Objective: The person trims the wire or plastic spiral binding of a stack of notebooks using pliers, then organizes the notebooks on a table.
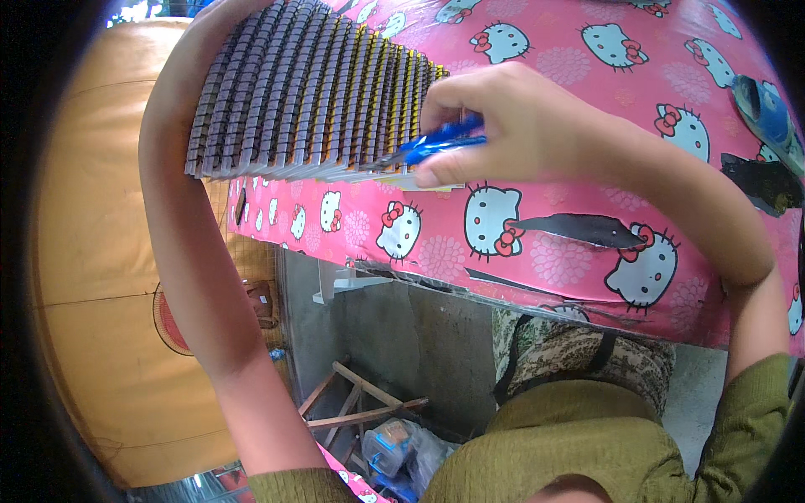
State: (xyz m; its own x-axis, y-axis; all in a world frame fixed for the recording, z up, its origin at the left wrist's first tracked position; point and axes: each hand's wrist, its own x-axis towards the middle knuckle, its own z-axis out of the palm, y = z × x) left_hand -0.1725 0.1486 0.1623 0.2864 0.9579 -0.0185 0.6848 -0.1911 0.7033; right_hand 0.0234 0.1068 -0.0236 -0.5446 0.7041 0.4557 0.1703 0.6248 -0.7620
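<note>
Spiral notebooks (310, 92) are lying bunched on the tabletop (436, 251), likely making a heavy block with bendable coils; its 2 ends are probably offering the best hold. The right hand (511, 121) is gripping a blue-handled tool (444, 141); how the left hand is holding, I cannot tell.

Coil-bound stack (293, 92): grey-black spines in parallel rows, overlapping, yellow edges showing toward its right. Blue-handled tool (432, 147): tilted, metal tip at the stack's near right edge; contact unclear.
</note>
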